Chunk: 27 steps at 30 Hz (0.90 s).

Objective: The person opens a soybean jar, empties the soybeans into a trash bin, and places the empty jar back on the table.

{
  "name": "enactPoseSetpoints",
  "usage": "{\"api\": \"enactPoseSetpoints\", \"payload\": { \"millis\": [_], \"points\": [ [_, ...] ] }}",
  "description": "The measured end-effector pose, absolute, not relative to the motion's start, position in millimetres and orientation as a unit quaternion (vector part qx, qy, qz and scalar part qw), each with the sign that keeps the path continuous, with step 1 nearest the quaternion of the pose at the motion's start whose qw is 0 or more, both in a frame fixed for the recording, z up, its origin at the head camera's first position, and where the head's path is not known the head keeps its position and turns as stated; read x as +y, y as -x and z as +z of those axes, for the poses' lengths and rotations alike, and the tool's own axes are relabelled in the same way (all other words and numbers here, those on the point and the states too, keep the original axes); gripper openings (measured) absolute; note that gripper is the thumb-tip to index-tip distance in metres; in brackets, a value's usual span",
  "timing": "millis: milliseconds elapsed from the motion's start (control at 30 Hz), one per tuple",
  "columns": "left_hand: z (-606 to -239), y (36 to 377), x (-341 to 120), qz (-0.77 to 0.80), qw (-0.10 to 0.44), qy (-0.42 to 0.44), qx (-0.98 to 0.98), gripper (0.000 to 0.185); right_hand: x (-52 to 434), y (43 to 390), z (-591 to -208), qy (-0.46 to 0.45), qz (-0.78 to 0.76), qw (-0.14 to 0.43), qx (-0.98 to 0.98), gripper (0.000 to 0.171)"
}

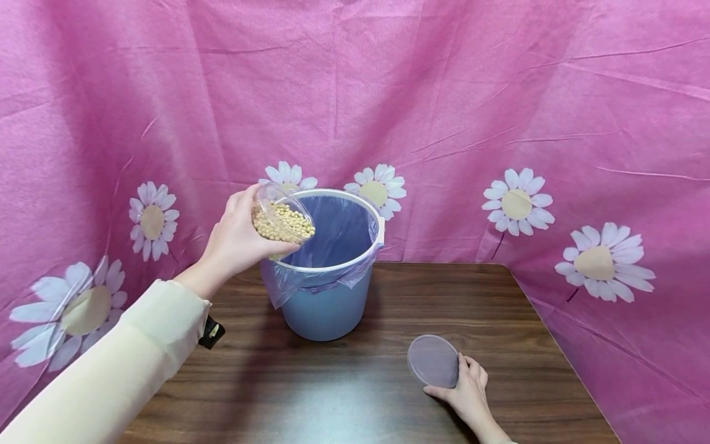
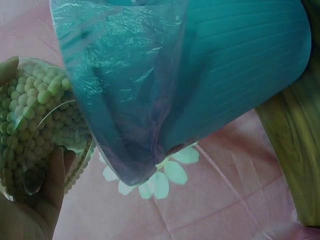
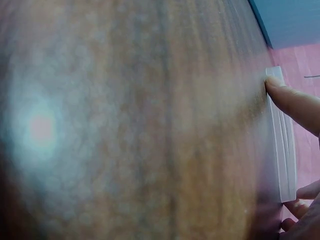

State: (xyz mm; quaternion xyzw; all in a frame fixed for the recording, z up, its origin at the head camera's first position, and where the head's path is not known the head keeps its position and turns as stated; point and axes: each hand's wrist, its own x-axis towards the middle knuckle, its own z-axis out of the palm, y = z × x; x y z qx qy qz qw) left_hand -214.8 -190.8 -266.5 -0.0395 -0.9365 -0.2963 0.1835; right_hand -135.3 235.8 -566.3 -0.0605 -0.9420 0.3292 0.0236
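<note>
One left hand (image 1: 235, 231), one right hand (image 1: 468, 391), one clear round plastic jar (image 1: 270, 196) of pale-yellow beans (image 1: 283, 223) beyond counting, one round translucent lid (image 1: 432, 361); toward one brown wood-grain table (image 1: 444, 296)'s far edge, one blue bucket (image 1: 327, 308), one violet plastic liner (image 1: 287, 280); six white daisies (image 1: 517, 203), one pink cloth (image 1: 444, 74).

1. A curtained-off corner or booth; what kind of room lies around it cannot be told.
2. Pink daisy-print cloth (image 1: 444, 80) hangs along the far, left and right sides.
3. A wood-grain table (image 1: 444, 302) stands within these draped sides.
</note>
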Motion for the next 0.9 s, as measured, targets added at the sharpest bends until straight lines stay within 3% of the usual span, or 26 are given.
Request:
{"api": "enactPoseSetpoints", "payload": {
  "millis": [300, 900],
  "points": [
    [-270.6, 220.3, -183.8, -0.271, 0.174, 0.039, -0.946, 0.120, 237.2, 137.4, -557.2, 0.062, 0.364, 0.010, -0.929, 0.123],
    [-274.4, 226.2, -180.0, -0.248, 0.176, 0.057, -0.951, 0.120, 233.0, 170.6, -486.6, 0.040, 0.456, 0.062, -0.887, 0.078]
  ]
}}
